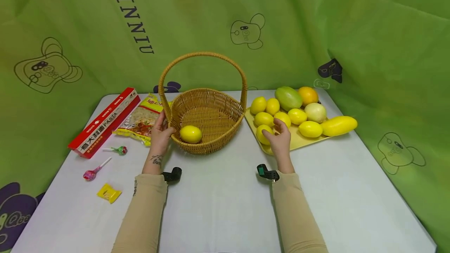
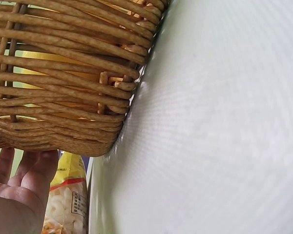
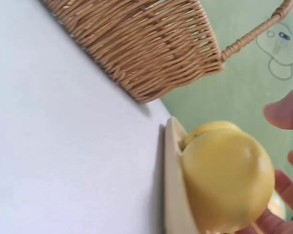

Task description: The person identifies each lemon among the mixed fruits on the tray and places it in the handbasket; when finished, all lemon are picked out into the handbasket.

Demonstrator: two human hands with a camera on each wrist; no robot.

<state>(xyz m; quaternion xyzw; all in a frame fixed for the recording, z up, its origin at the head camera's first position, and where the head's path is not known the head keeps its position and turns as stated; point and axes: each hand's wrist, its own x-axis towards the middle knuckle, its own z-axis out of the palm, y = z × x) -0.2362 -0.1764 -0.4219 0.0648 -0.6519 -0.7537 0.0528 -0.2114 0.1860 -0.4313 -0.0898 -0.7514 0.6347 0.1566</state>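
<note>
While bare tabletop [image 1: 225, 206] lies open near the person, the left hand [image 1: 159, 134] holds the basket [image 1: 211, 143] rim, and the right hand [image 1: 281, 139], grip wide, cups a lemon [image 1: 263, 132] at the tray's [image 1: 302, 140] near edge

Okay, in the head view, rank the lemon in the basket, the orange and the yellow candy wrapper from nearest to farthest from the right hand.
From the right hand:
1. Lemon in the basket, to its left.
2. Orange, at the tray's back.
3. Yellow candy wrapper, far left, near the table's front.

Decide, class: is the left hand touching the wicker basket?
Touching. In the head view the left hand grips the rim of the wicker basket; the left wrist view shows its fingers pressed against the weave.
</note>
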